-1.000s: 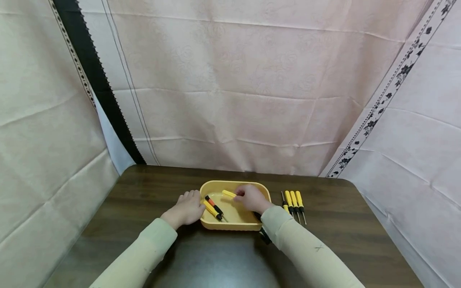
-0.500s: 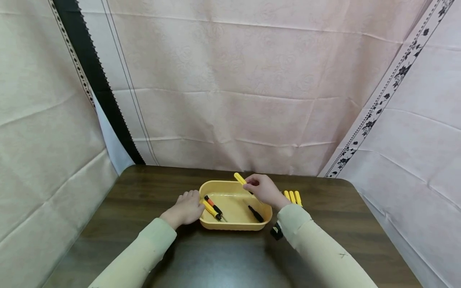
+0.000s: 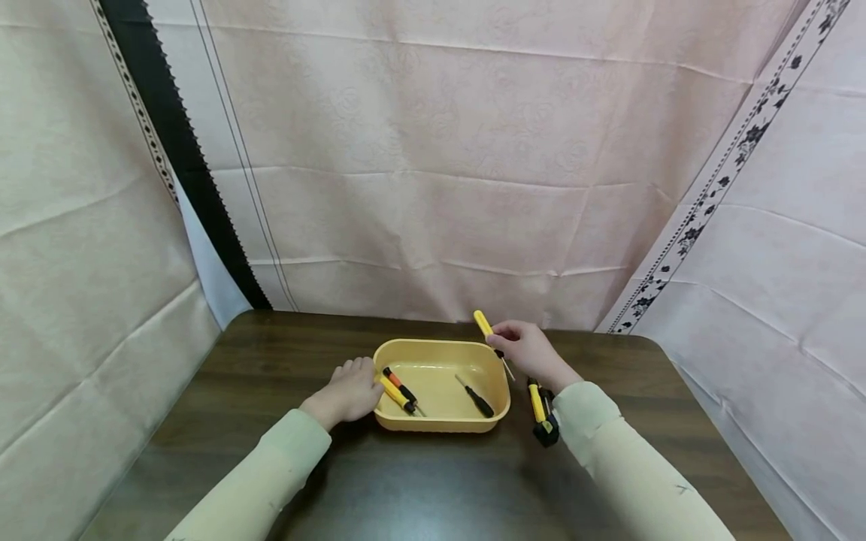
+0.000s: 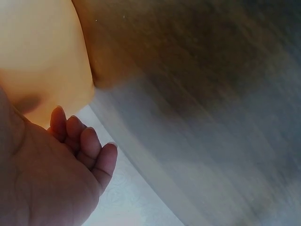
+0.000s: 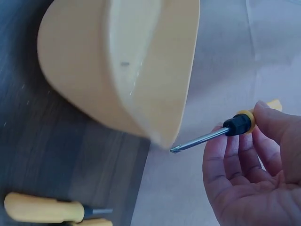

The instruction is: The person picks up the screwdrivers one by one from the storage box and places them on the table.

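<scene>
In the head view, my right hand [image 3: 531, 352] pinches a screwdriver [image 3: 483, 323] over the right back rim of the yellow tray [image 3: 443, 426]. Its yellow handle points up and its shaft down. The right wrist view shows thumb and fingers at the yellow handle of this screwdriver [image 5: 240, 123], its tip apart from the tray. My left hand [image 3: 348, 391] grips the tray's left rim; its thumb is hidden in the left wrist view. Inside the tray lie a black-handled screwdriver [image 3: 479, 402], a yellow-handled screwdriver [image 3: 398, 394] and an orange-and-black-handled screwdriver [image 3: 402, 385].
Right of the tray, a yellow screwdriver handle [image 3: 537, 402] shows beside my right wrist; a black device [image 3: 546, 432] is at that wrist. More yellow-handled screwdrivers [image 5: 44, 208] lie on the dark wooden table [image 3: 271, 376]. A pale cloth [image 3: 440, 188] hangs behind.
My right hand has lifted the yellow-handled screwdriver out of the tray and carried it right, past the right rim. This uncovers the black-handled screwdriver. My left hand stays put.
</scene>
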